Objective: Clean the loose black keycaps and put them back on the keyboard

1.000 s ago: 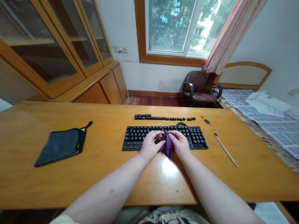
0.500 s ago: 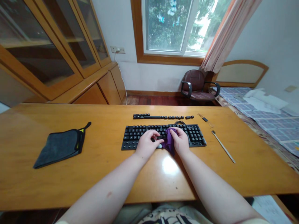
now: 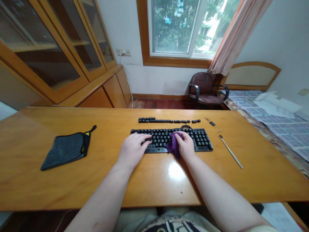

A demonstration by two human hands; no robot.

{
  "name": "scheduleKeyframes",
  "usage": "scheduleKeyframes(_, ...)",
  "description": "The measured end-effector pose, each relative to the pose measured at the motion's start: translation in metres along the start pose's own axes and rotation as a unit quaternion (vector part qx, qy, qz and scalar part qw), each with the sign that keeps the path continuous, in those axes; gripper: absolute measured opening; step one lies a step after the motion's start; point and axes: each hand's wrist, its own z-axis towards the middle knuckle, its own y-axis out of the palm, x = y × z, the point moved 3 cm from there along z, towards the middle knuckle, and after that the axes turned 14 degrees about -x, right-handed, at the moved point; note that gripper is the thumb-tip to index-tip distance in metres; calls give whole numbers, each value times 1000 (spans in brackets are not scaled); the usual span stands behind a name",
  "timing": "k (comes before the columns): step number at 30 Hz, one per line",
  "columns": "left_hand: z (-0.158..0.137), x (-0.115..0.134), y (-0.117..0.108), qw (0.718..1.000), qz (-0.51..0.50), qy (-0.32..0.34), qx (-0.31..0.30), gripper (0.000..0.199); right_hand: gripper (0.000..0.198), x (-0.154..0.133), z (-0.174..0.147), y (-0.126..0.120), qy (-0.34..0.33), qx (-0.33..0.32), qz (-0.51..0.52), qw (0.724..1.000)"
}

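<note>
A black keyboard lies across the desk in front of me, its bottom row of keycaps off. My left hand rests over the keyboard's left end, fingers stretched out and thumb apart, with nothing seen in it. Pinched in my right hand is a purple cloth, bunched over the keys right of the middle and hanging past the front edge. Behind the keyboard, loose black keycaps stand in a row with the long space bar among them.
On the left of the desk lies a folded grey cloth with a black loop. To the right are a thin brush and a small wire tool with a dark handle. A chair stands beyond the desk.
My left hand has moved left, from beside the cloth to the keyboard's left end, and its fingers have spread. My right hand stays on the purple cloth. The keyboard's left end has shifted slightly.
</note>
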Motion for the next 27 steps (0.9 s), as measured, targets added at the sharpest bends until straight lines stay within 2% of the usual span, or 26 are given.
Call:
scheduleKeyframes(5, 1, -15, 34, 996, 14, -31, -78, 14, 23, 1, 0, 1, 5, -2, 4, 1000)
scheduleKeyframes(10, 5, -14, 41, 991, 41, -22, -122, 11, 22, 0, 1, 0, 2, 6, -5, 1000)
scheduleKeyframes(16, 6, -21, 45, 989, 63, -40, -129, 11, 20, 0, 0, 0, 6, 3, -16, 1000)
scheduleKeyframes(27, 7, -26, 48, 992, 36, -46, -112, 12, 20, 2, -1, -1, 8, -4, -22, 1000)
